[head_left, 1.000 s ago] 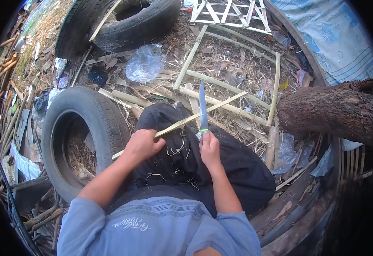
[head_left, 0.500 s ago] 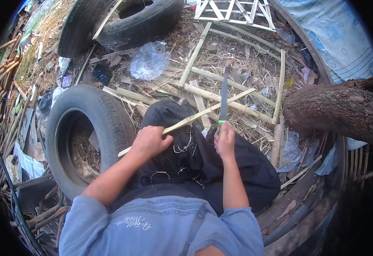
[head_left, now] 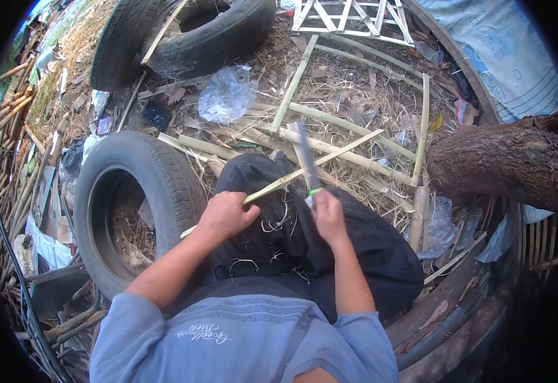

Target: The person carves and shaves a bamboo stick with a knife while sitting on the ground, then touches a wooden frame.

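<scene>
My left hand [head_left: 226, 216] is closed around a long pale bamboo strip [head_left: 343, 150], which slants up to the right across my dark trousers [head_left: 253, 172]. In my right hand [head_left: 328, 214] is a knife [head_left: 307, 155] with a green handle, gripped with its blade pointing up and away from me. The blade is slightly blurred and crosses in front of the strip or against it; I cannot tell whether they touch. Thin curled shavings [head_left: 279, 221] lie on my trousers.
A tyre [head_left: 186, 185] stands at my left, and more tyres [head_left: 221, 38] lie beyond. Bamboo strips form a frame [head_left: 420, 127] on the littered ground, with a white lattice [head_left: 355, 30] behind. A thick log [head_left: 496, 166] juts in from the right. A plastic bag [head_left: 228, 94] lies ahead.
The knife has moved left, its blade tilting leftward toward the bamboo strip. My left hand holds the strip in nearly the same place.
</scene>
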`<state>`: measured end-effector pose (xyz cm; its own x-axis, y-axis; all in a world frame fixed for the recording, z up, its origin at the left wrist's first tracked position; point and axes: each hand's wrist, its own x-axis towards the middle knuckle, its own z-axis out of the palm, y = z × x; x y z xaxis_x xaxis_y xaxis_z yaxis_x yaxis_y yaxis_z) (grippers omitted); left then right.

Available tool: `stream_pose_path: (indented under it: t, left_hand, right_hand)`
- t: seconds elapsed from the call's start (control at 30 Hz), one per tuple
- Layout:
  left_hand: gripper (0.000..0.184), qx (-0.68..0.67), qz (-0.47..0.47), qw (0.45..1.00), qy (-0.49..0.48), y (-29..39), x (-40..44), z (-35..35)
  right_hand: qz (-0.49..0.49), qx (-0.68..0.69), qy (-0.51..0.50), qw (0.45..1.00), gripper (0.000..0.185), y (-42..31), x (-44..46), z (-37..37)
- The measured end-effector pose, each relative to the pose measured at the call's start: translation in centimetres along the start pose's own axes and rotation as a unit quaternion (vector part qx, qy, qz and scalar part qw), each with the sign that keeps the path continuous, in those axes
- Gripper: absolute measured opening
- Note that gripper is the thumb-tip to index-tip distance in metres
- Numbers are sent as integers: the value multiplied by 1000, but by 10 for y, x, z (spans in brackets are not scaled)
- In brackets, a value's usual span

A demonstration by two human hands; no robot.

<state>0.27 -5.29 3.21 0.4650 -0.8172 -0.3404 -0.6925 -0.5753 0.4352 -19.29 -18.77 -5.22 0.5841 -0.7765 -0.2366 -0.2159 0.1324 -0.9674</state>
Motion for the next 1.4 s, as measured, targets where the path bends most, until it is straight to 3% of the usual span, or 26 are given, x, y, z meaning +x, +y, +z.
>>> stream_pose_path:
  t: [0.03,0.07,0.1,0.13,0.17,0.2,0.23,0.27,0.33,0.37,0.43,0.5,0.53,0.6,0.8,0.97,1.03,1.07,1.23,1.4]
  left_hand:
    - [34,-9,1,1000,0,0,0,1]
    - [34,-10,-1,1000,-3,-1,-1,3]
    - [34,-8,-1,1000,7,-3,0,6]
    - [34,-3,1,1000,17,-3,0,7]
    - [34,-2,4,1000,17,-3,2,5]
    - [34,-5,6,1000,10,-4,1,4]
    - [34,-10,5,1000,4,-5,1,4]
    - [34,-9,2,1000,4,-4,1,4]
    - [33,-9,6,1000,8,0,0,3]
    - [33,-8,2,1000,8,-2,-2,4]
    - [33,3,3,1000,7,-4,1,3]
    - [33,-1,12,1000,12,-2,2,4]
    - [34,-5,16,1000,17,-2,0,4]
    - [33,8,25,999,35,-4,-3,8]
    - [33,18,97,992,77,-9,-20,16]
    - [37,11,106,993,41,-11,-22,12]
    - [38,20,122,991,51,-17,-19,13]
    - [38,27,135,989,61,-19,-18,15]
    - [38,34,128,989,70,-17,-18,20]
    - [37,52,124,988,78,-16,-18,20]
  right_hand:
    - [97,68,5,993,38,-4,3,-8]
    - [110,129,77,982,38,7,7,-10]
    - [113,128,77,982,38,14,5,-2]
    - [-52,-2,62,997,39,19,1,15]
    - [-216,-131,45,966,40,21,0,25]
    - [-225,-151,37,962,41,16,-1,26]
    - [-225,-152,37,962,41,11,0,23]
    - [-105,-26,29,994,41,6,0,18]
    - [105,155,56,981,40,0,5,7]
    - [-41,-8,45,998,40,13,7,7]
    - [-191,-110,30,975,40,10,-5,27]
    - [-194,-116,22,974,37,6,-5,19]
    - [-90,-3,17,996,36,6,-3,14]
    - [74,188,31,979,36,0,0,4]
    - [26,147,121,981,39,0,-2,-19]
    - [15,109,111,988,38,8,-2,-28]
    - [-68,12,89,994,29,-5,-3,-12]
    - [-107,44,94,989,23,-18,-8,1]
    - [-89,-26,106,990,38,-29,-14,39]
    - [-114,-43,140,983,16,-32,-11,46]
